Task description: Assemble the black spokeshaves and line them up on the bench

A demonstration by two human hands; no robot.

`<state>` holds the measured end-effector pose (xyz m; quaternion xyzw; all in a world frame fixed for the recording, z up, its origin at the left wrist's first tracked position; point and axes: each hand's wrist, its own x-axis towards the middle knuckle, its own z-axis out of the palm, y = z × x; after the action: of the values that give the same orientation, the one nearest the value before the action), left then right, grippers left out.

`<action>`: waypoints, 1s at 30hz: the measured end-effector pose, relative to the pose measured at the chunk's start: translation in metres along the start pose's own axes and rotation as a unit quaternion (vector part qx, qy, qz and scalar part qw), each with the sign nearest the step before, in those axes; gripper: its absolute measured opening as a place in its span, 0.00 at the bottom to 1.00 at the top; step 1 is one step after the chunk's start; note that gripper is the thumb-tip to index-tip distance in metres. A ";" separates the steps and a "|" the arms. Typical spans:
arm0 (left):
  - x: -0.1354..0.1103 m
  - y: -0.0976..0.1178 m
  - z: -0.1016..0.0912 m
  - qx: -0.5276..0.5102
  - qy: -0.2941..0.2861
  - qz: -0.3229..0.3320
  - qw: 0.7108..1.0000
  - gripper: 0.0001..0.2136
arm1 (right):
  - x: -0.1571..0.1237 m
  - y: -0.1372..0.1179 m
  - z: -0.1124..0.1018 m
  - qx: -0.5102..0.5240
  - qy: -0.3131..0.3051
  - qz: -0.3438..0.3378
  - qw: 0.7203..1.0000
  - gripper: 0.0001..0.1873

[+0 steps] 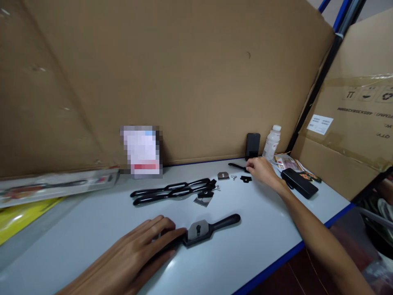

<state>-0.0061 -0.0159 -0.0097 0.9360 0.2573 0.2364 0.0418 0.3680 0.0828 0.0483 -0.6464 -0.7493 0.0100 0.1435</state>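
My left hand (147,246) is closed round the left handle of a black spokeshave (216,228) near the front of the table. A grey blade lies on its body, with a keyhole-shaped slot visible; the right handle sticks out free. At the back right, my right hand (260,170) is bent down with its fingers together over a slim black handle (237,166); its fingertips hide what they grip. Beside that hand lie a small black plate (246,179), silvery screws (233,178) and a brownish blade (223,175).
Two black spokeshave bodies (172,194) lie mid-table near a loose blade (203,200). A phone (253,144), a bottle (272,142) and a black case (299,183) stand or lie at the right. Packaging (58,186) lies left; cardboard (184,82) walls the back.
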 end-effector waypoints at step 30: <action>0.005 0.011 -0.006 -0.016 -0.034 -0.031 0.999 0.14 | -0.047 -0.076 0.001 0.512 -0.369 -0.119 0.767 0.10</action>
<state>0.0003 -0.0233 -0.0002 0.9343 0.2807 0.2076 0.0728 0.3001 0.0248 0.0526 -0.3291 -0.6995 0.6124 0.1654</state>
